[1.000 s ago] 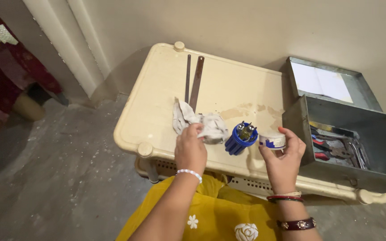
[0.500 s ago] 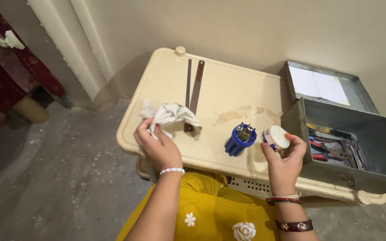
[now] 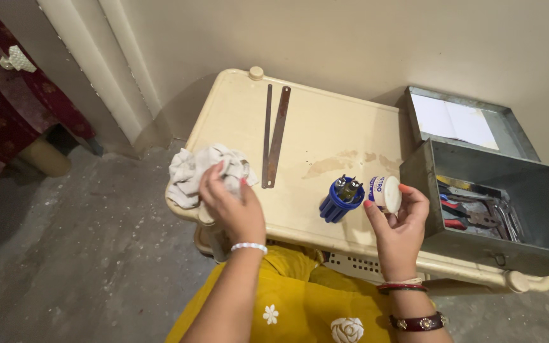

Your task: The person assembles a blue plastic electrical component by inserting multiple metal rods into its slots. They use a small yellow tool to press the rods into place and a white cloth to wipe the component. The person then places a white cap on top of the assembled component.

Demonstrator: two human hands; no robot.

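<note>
My left hand [image 3: 230, 206] grips a crumpled off-white cloth [image 3: 192, 173] at the left front edge of a cream table [image 3: 325, 130]. My right hand [image 3: 400, 223] holds a small white cylindrical container [image 3: 386, 193] over the table's front right part. Just left of that container lies a blue ribbed holder [image 3: 338, 200] with metal bits in its end. Two long thin metal blades [image 3: 273, 134] lie side by side on the table beyond the cloth.
A grey metal toolbox [image 3: 478, 216] stands open on the table's right end, with pliers and red-handled tools inside and white paper in its lid [image 3: 455, 121]. A brownish stain [image 3: 341, 162] marks the tabletop. Wall behind; a dark red curtain [image 3: 7, 101] hangs at far left.
My left hand has carried the cloth from the middle of the table, next to the blue holder, to the left front edge. My right hand stays put with the white container.
</note>
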